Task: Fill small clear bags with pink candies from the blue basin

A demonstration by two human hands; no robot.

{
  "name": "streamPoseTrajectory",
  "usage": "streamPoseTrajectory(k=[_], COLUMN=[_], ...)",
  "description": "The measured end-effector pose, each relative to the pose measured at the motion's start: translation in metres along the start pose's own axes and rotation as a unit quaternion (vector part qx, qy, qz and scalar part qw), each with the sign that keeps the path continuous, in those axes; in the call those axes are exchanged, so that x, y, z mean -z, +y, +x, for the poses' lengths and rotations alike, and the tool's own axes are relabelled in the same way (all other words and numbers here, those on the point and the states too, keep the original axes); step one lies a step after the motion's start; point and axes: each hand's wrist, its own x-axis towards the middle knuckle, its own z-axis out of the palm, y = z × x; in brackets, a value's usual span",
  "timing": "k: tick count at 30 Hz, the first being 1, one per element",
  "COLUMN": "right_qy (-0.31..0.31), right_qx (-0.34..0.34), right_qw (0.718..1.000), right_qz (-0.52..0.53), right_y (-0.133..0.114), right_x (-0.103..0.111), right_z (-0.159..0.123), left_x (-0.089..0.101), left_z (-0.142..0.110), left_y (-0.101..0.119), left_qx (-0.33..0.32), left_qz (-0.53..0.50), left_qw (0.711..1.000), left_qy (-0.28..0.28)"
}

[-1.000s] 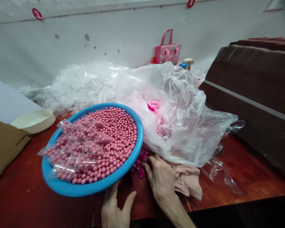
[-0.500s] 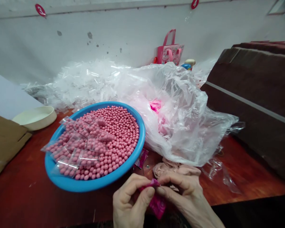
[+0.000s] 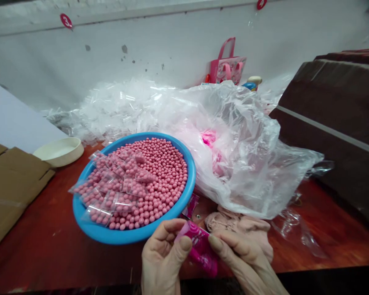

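A shiny magenta packet (image 3: 199, 248) with pale printing hangs between my two hands over the table's front edge. My left hand (image 3: 164, 256) pinches its left side between thumb and fingers. On its right side, my right hand (image 3: 246, 256) grips the edge the same way. Just behind my right hand lies a crumpled beige cloth (image 3: 233, 223). Beyond my left hand stands a blue basin (image 3: 190, 176) of pink beads (image 3: 169, 172), with several small clear bags of beads (image 3: 119, 184) piled on its left half. Another magenta packet (image 3: 190, 206) lies by the basin's right rim.
A large clear plastic bag (image 3: 249, 164) with pink things inside spreads right of the basin. Clear sachets (image 3: 110, 110) heap along the wall. A white dish (image 3: 61, 151) and cardboard (image 3: 12, 188) sit left; a dark strapped stack (image 3: 335, 123) stands right. A pink bag (image 3: 229, 67) is behind.
The magenta packet, bunched up before, is now spread flatter with its print showing. My hands have moved slightly apart along it. The whole view has shifted a little, so things appear further right.
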Motion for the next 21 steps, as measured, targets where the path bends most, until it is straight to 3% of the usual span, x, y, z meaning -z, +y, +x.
streamPoseTrajectory(k=[4,9,12,16,21], right_qy=[0.007,-0.019,-0.067,-0.097,-0.099], right_qx=[0.028,0.023,0.007,0.000,0.030], right_qw=[0.999,0.997,0.991,0.987,0.989], right_qz=[-0.028,0.065,0.116,0.128,0.109], right_y=[-0.013,-0.025,-0.023,-0.024,-0.036], right_x=[0.001,-0.010,-0.017,-0.023,-0.027], right_z=[-0.002,0.000,0.007,0.017,0.024], left_x=[0.004,0.007,0.009,0.014,0.023], left_z=[-0.006,-0.008,-0.006,-0.005,-0.007], left_y=[0.002,0.007,0.013,0.023,0.035], left_qx=[-0.035,-0.109,-0.144,-0.146,-0.087], left_qz=[0.055,0.056,0.053,0.030,0.029], left_qw=[0.998,0.986,0.979,0.982,0.995], left_qy=[0.025,0.109,0.137,0.119,0.037])
